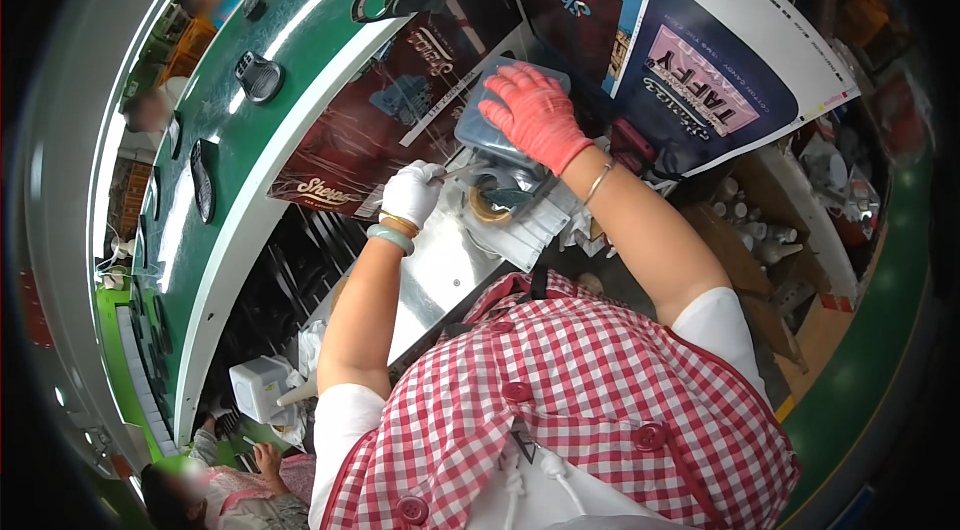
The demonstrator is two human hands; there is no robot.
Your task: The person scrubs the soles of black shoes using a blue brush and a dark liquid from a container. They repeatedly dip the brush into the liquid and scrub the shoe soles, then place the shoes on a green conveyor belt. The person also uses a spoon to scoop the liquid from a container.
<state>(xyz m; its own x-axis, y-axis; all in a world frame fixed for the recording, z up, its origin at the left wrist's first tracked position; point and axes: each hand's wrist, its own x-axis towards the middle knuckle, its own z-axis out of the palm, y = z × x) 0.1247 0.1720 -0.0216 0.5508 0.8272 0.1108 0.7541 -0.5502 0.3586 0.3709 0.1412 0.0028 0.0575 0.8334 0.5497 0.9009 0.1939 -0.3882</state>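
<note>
My left hand (411,192), in a white glove, is closed in front of my chest, left of centre. A thin stick-like thing (458,172) pokes out from its fingers; its kind is too small to tell. My right hand (532,113), in a coral-red glove, lies with fingers stretched out on a bluish clear plastic box (478,126). Just below the box a roll of tan tape (488,207) lies among pale sheets (532,235). A metal work surface (447,275) stretches between my forearms.
Printed boards (415,100) stand behind the box; a large printed sheet (720,50) is at the right. Along the left a green conveyor (300,40) carries dark shoe soles (260,78). A carton of small bottles (750,220) stands right. Other people (200,500) are left.
</note>
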